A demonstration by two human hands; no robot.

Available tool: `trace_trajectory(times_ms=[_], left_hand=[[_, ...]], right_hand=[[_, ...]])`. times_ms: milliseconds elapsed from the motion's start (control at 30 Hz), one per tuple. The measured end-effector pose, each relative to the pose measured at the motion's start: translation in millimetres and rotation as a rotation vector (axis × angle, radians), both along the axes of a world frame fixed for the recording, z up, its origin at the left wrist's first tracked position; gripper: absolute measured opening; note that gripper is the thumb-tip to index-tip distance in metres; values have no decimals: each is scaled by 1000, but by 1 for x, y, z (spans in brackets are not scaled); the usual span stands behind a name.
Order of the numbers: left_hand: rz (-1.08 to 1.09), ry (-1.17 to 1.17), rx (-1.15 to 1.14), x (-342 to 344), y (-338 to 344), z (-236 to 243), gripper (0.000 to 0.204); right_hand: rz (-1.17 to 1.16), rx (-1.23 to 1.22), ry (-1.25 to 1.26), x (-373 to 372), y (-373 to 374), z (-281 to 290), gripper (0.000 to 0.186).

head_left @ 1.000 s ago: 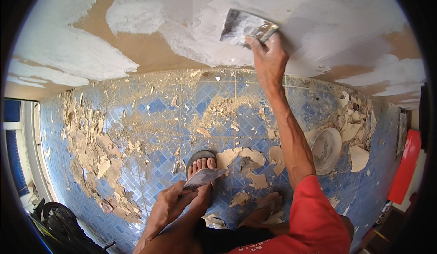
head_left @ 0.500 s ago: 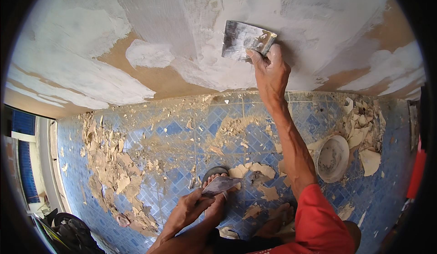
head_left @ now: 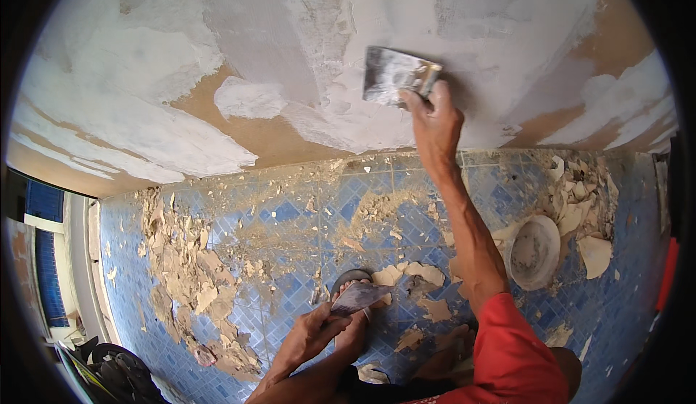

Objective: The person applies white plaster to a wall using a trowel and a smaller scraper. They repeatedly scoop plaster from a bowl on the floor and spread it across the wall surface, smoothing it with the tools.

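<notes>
My right hand is closed on a wide putty knife, its flat blade smeared with white and grey filler. The blade lies at the wall, which is patched with white and grey coats and bare brown areas. Low over my foot, my left hand grips a second flat scraper with a greyish, stained blade. Part of its handle is hidden by my fingers.
A whitish bucket with residue inside stands right of my right forearm. Peeled paint flakes litter the blue tiled floor, heaped left and far right. Dark bundled items sit at the lower left, near a door frame.
The putty knife has slid a little downward and to the right along the wall. My left hand keeps its hold on the second scraper; the whole view has shifted slightly.
</notes>
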State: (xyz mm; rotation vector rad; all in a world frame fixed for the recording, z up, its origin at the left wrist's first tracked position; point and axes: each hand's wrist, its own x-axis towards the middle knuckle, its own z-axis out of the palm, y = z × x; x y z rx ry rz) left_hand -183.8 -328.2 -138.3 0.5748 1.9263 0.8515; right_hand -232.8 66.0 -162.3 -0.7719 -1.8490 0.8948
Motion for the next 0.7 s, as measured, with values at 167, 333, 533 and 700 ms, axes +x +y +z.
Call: trace_trajectory(times_ms=[167, 333, 533, 700], left_hand=[[14, -12, -24, -1, 0, 0, 23], [-51, 35, 7, 3, 19, -2, 25], [49, -41, 8, -7, 3, -19, 25], [23, -56, -7, -9, 1, -28, 26]], right_hand=[[-15, 39, 85, -3, 9, 10, 29], [58, 350, 78, -36, -14, -29, 26], [-53, -404, 548, 64, 54, -42, 13], [-40, -301, 608, 65, 70, -30, 15]])
